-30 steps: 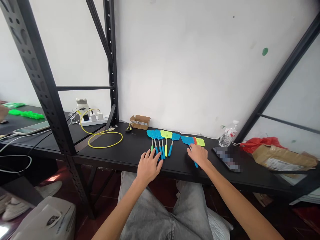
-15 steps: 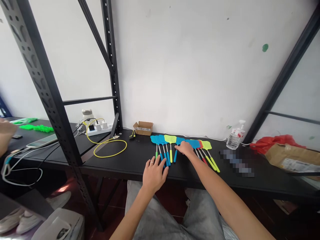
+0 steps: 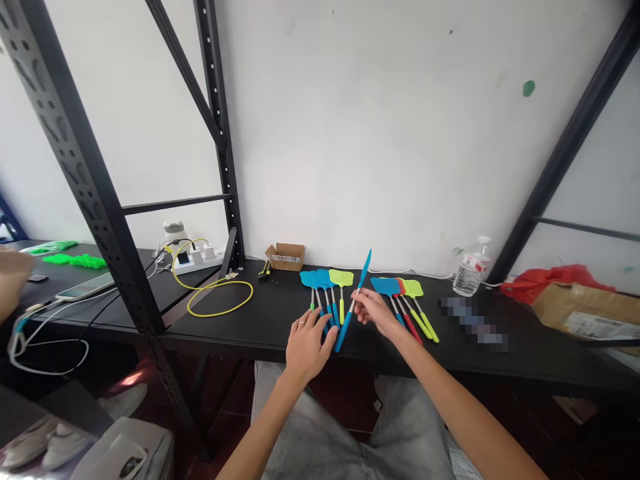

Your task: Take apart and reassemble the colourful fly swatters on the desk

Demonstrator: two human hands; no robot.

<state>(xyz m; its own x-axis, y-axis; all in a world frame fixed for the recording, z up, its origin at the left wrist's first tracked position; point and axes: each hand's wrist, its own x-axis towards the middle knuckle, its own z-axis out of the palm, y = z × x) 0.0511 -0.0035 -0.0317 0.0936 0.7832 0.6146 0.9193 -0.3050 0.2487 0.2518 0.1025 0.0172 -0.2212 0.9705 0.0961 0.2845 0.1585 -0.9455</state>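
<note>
At the front edge of the black tabletop (image 3: 260,317), above the person's light grey jeans (image 3: 345,447), the left hand (image 3: 307,340) lies flat. Its fingers (image 3: 316,321) are spread open, one wearing a ring, across the handles of a fanned row of fly swatters (image 3: 325,280). That row has three blue heads and one lime head, all of flat plastic mesh, on thin metal shafts with smooth coloured grips.

Just beside it, the right hand (image 3: 375,313) has its fingers (image 3: 357,300) closed in a pinch on the thin shaft of a blue fly swatter (image 3: 345,333). This swatter is tilted up off the tabletop, with its blue grip slanting down toward the front edge and its narrow head, seen edge-on, pointing toward the wall.

To the right lies a second fan of fly swatters (image 3: 400,300), with blue, red and lime parts. Farther back stand a small open cardboard box (image 3: 285,257) and a water bottle (image 3: 465,277). A coil of yellow cable (image 3: 220,300) lies to the left, and a red plastic bag (image 3: 550,277) lies to the right.
</note>
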